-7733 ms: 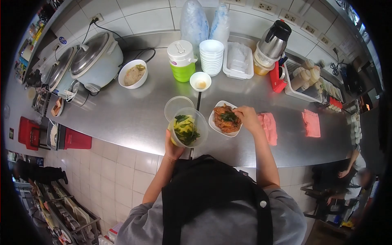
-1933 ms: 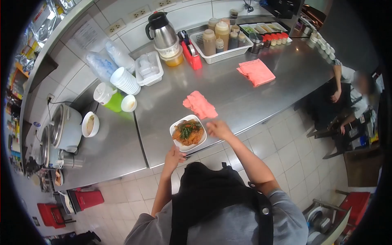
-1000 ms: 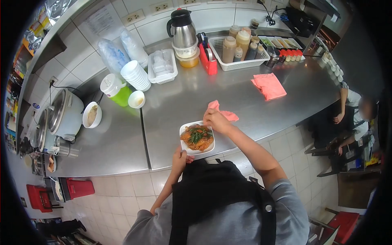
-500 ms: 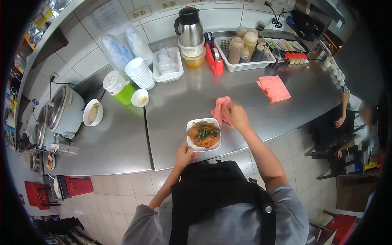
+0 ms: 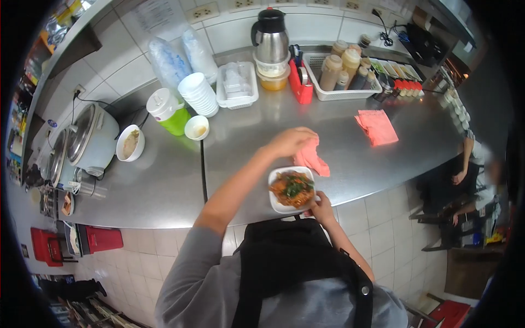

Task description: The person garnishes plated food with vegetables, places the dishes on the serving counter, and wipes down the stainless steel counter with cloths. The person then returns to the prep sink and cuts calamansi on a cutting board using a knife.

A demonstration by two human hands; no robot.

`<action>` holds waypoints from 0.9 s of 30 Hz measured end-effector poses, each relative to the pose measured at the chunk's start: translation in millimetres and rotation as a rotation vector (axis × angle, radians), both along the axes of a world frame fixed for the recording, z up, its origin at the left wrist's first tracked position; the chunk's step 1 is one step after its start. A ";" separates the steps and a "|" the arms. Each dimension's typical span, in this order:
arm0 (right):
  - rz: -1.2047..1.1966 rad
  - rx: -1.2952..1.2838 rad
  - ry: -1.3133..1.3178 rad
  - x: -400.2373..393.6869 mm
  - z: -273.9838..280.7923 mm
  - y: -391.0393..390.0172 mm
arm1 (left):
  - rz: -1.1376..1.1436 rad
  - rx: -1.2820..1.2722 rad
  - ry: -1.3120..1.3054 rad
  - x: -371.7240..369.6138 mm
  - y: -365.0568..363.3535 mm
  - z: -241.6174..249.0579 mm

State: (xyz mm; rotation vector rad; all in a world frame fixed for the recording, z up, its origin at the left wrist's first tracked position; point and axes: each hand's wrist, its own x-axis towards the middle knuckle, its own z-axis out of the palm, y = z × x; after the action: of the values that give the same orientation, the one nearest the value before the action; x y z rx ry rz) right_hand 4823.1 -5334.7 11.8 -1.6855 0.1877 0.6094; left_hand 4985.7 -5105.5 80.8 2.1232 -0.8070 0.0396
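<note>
The right hand point(image 5: 321, 209) has its fingers closed on the near right corner of the white dish point(image 5: 276, 204), which sits at the near edge of the steel counter point(image 5: 350, 164), right of the seam, with sauced food and green leaves point(image 5: 294, 188) in it. The left hand point(image 5: 292, 142) reaches across to the far end of the crumpled pink cloth point(image 5: 313, 158) just beyond the dish — whether it pinches or merely touches, I cannot tell. The step in hand seems to be steadying the dish while reaching the cloth; handling either calls for keeping the dish level.
</note>
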 end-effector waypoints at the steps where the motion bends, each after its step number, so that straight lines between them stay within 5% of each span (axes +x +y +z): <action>1: 0.024 -0.051 -0.026 -4.2 -5.8 -15.1 | -0.125 0.015 0.007 19.0 -11.8 -23.3; 5: -0.005 -0.103 -0.068 -18.7 -3.0 -67.1 | -0.055 0.373 -0.063 4.0 -36.8 -71.6; 7: -0.158 -0.163 -0.032 -24.1 9.9 -81.3 | 0.334 0.315 -0.169 -26.1 -37.3 -97.7; 9: -0.196 -0.168 -0.015 -19.3 16.7 -88.8 | 0.473 0.411 -0.299 -57.4 -17.3 -111.5; 11: -0.244 -0.166 -0.005 -10.7 13.6 -100.7 | 0.451 0.397 0.025 -85.6 39.1 -107.2; 12: -0.265 -0.171 0.002 -4.2 7.2 -103.0 | 0.791 0.292 -0.148 -109.7 59.4 -108.4; 13: -0.279 -0.150 -0.020 3.1 0.0 -106.1 | 0.919 0.323 -0.154 -128.7 93.4 -98.4; 14: -0.297 -0.132 -0.041 7.8 -4.8 -112.1 | 1.035 0.076 -0.133 -152.8 121.6 -98.3; 16: -0.288 -0.126 -0.035 21.7 -3.0 -116.8 | 0.996 0.646 -0.803 -192.0 206.7 -110.1; 17: -0.310 -0.126 -0.031 28.8 -5.7 -119.6 | 0.974 0.627 -0.815 -208.3 229.1 -114.8; 19: -0.338 -0.113 -0.034 38.1 3.2 -123.0 | 1.399 0.554 -0.073 -232.7 249.7 -123.2; 23: -0.346 -0.122 -0.044 56.2 4.6 -153.1 | 1.406 0.626 -0.258 -222.3 211.1 -123.5; 27: -0.344 -0.129 -0.042 75.0 3.4 -206.8 | 1.352 0.170 -0.082 -154.9 101.2 -99.7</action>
State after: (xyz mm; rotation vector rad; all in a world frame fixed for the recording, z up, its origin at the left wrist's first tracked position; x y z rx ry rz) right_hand 4898.1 -5541.5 15.2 -1.7364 0.4840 0.3091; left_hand 4830.7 -5004.3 -18.9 2.4419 0.7188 0.7738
